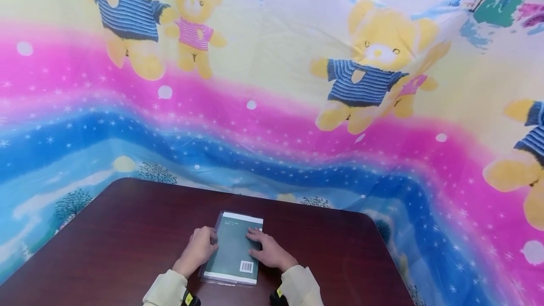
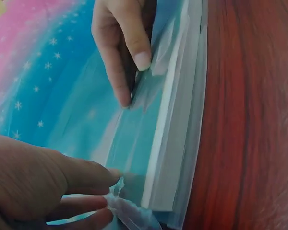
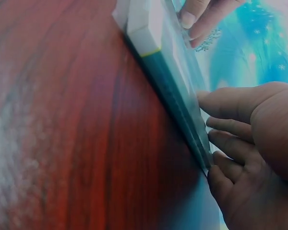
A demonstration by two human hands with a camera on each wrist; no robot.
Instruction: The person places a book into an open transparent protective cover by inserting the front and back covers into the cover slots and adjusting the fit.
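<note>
A green book [image 1: 233,244] with white bands at both ends and a barcode lies on the dark table in the head view. Clear plastic film [image 2: 134,218] wraps it and sticks out past its edges. At the book's left edge my left hand [image 1: 197,249] pinches this film between thumb and fingers, as the left wrist view shows. My right hand [image 1: 269,250] rests on the right side, fingers spread and fingertips touching the cover. From the right wrist view, the green spine [image 3: 175,100] runs beside that hand [image 3: 254,129].
The reddish-brown wooden table [image 1: 127,230] has rounded far corners. Behind it hangs a colourful cloth [image 1: 263,89] printed with bears and snowflakes, close along the table's back edge. Dark bands with yellow marks [image 1: 190,298] sit at both cream sleeves [image 1: 167,287].
</note>
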